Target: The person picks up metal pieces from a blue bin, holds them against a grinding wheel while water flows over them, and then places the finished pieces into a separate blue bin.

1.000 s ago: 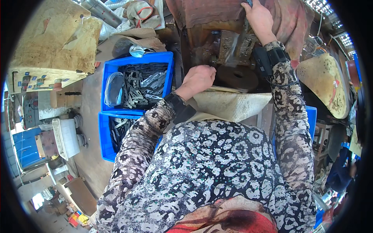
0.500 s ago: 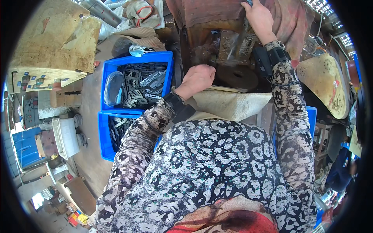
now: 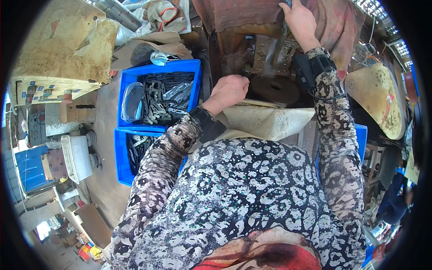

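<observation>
My left hand (image 3: pixel 228 93) is closed in a fist at the front left of a wet, brown-stained machine bed. Whatever it grips, if anything, is hidden by the fingers. Just right of it lies a dark round disc (image 3: pixel 274 89) with a hole in its middle. Farther back, my right hand (image 3: pixel 300 26) is raised and closed at the top of the view. A small blue-grey end pokes out past its fingers, too little to name. Below that hand stands a wet metal block (image 3: pixel 264 55), with water splashing over it.
Left of the machine, a blue bin (image 3: pixel 197 85) holds many thin metal pieces and a clear plastic tub (image 3: pixel 131 102). Another blue bin (image 3: pixel 119 157) adjoins it. Reddish cloth (image 3: pixel 245 17) hangs behind; pale sheeting (image 3: pixel 274 121) lies before me. A stained board (image 3: pixel 375 99) stands right.
Both hands hold nearly the same places and stay closed. The water splash around the metal block looks different, and the whole view has shifted very slightly.
</observation>
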The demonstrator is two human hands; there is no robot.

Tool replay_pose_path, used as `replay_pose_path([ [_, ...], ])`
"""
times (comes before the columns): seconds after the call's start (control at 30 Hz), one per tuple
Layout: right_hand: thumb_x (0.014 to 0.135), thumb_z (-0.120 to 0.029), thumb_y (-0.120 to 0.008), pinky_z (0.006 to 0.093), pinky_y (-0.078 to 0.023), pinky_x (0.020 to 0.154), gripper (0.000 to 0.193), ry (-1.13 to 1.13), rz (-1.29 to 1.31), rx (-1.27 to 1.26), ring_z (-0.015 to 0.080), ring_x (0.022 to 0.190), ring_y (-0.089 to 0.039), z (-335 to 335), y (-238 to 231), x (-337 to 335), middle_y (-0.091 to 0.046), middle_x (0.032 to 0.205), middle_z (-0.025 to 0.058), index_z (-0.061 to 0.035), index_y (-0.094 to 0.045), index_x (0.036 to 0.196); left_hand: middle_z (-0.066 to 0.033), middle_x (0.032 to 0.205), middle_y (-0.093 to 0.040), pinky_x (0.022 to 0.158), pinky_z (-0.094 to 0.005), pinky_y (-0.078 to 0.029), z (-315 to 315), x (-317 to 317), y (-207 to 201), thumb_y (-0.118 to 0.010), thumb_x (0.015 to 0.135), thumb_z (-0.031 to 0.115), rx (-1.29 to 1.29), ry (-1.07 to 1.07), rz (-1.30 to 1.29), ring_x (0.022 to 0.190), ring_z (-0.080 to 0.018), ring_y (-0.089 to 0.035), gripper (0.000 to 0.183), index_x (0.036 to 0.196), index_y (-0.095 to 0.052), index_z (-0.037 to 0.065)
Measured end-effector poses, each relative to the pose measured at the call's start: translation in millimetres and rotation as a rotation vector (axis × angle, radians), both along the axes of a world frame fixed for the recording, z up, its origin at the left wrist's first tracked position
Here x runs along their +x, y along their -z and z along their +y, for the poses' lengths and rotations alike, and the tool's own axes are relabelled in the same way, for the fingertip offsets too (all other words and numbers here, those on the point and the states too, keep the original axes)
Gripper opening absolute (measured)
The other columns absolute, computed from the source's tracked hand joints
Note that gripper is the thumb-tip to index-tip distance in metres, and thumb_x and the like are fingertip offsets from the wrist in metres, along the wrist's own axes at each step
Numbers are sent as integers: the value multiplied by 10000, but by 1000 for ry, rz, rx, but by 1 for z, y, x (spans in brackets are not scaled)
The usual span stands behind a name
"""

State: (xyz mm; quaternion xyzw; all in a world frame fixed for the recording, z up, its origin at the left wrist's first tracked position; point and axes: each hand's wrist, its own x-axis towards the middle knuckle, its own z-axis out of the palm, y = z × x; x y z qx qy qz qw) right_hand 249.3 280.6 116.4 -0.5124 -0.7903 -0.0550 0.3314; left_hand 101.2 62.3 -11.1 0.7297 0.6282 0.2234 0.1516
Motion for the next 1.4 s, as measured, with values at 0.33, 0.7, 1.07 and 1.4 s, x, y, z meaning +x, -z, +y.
replay_pose_path([
  [0.33, 899, -335, -627, 514, -516, 669, 326, 9, 14, 3, 425, 766, -653, 3, 3, -6, -658, 784, 221, -17, -561, 932, -135, 895, -695, 779, -437, -533, 4, -4, 1, -562, 873, 184, -1, -42, 11, 855, -331, -657, 179, 889, -707, 82],
  [0.7, 908, -316, -618, 482, -520, 728, 336, 11, -29, -49, 405, 826, -649, 20, 13, -6, -659, 847, 231, 4, -579, 1002, -142, 910, -691, 805, -448, -524, 10, -6, 8, -545, 880, 225, -66, -67, 35, 903, -337, -651, 208, 911, -697, 86],
  [1.07, 905, -471, -565, 511, -485, 802, 430, -49, -14, -163, 446, 935, -622, 43, 22, 14, -668, 915, 249, -62, -616, 1027, -156, 929, -682, 817, -461, -521, 26, -10, 22, -527, 875, 226, 36, -110, 10, 912, -349, -649, 234, 923, -695, 72],
  [1.4, 878, -246, -719, 342, -496, 633, 284, -180, 348, -190, 255, 634, -609, -141, 24, 73, -638, 760, 169, -27, -627, 1034, -151, 1119, -628, 861, -416, -523, 27, -18, 17, -614, 829, 110, 202, -127, -77, 1012, -335, -616, 303, 1126, -642, 56],
])
